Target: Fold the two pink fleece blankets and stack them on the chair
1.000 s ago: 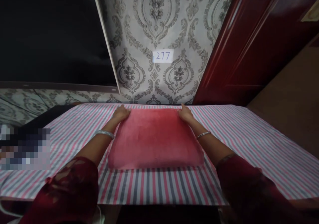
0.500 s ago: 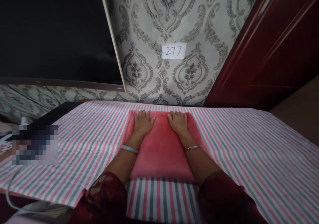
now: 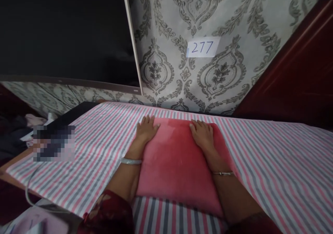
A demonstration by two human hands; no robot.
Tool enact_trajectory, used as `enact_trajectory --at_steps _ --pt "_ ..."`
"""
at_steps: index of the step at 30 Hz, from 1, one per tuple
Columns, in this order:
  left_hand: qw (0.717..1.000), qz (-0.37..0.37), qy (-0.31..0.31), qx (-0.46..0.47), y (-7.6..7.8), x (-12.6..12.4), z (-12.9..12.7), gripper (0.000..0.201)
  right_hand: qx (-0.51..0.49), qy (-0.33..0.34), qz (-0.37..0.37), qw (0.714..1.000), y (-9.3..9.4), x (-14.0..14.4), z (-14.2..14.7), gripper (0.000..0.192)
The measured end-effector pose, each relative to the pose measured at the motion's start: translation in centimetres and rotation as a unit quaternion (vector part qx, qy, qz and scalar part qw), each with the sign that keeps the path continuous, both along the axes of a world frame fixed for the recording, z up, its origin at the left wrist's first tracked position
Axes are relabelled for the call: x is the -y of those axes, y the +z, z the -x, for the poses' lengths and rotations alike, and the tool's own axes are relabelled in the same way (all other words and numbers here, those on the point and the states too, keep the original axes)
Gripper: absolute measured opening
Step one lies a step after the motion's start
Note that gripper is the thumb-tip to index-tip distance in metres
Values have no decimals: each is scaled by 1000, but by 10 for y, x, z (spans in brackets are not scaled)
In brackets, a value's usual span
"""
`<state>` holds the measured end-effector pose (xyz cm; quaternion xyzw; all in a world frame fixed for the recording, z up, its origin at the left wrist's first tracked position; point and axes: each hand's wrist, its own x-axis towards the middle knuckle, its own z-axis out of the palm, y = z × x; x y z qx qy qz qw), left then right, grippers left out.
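A folded pink-red plush cloth (image 3: 179,161) lies flat on the striped sheet (image 3: 101,140) in front of me. My left hand (image 3: 147,129) rests palm down at its far left corner, fingers spread. On the cloth's far right part lies my right hand (image 3: 202,134), also flat with the fingers apart. Neither hand grips anything. A pale bangle (image 3: 131,161) is on my left wrist and a thin bracelet (image 3: 223,173) on my right.
A large dark screen (image 3: 65,33) stands at the back left. Behind the table is patterned wallpaper (image 3: 156,67) with a paper marked 277 (image 3: 203,47). A dark red panel (image 3: 293,74) leans in at the right. A cable (image 3: 28,192) hangs over the left edge.
My left hand has shifted outward to the cloth's left edge, and my right hand lies farther right. The lighter patch under the left hand is larger. The view has turned slightly.
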<state>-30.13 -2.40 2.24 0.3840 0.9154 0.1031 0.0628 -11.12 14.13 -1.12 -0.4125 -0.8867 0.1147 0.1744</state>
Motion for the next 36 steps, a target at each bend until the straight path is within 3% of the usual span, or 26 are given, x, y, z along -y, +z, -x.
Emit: enact_trajectory --at_steps 12,21,25,28,31,36 --pt "1000 -10 19 22 -2 3 12 69 17 -20 -23 999 0 0 7 47" --pt "1000 -12 21 15 -2 -4 23 74 25 -29 20 999 17 5 10 50" --pt "999 -37 17 -16 -1 -5 22 75 36 -17 27 999 33 8 -1 53" --pt "999 -33 21 -28 9 -5 18 74 32 -22 9 999 48 11 -17 52" --pt "998 -25 43 -35 29 -4 12 73 32 -46 3 998 59 11 -32 48" --pt "997 -25 6 -76 56 -10 -6 64 33 -73 25 996 56 8 -38 49"
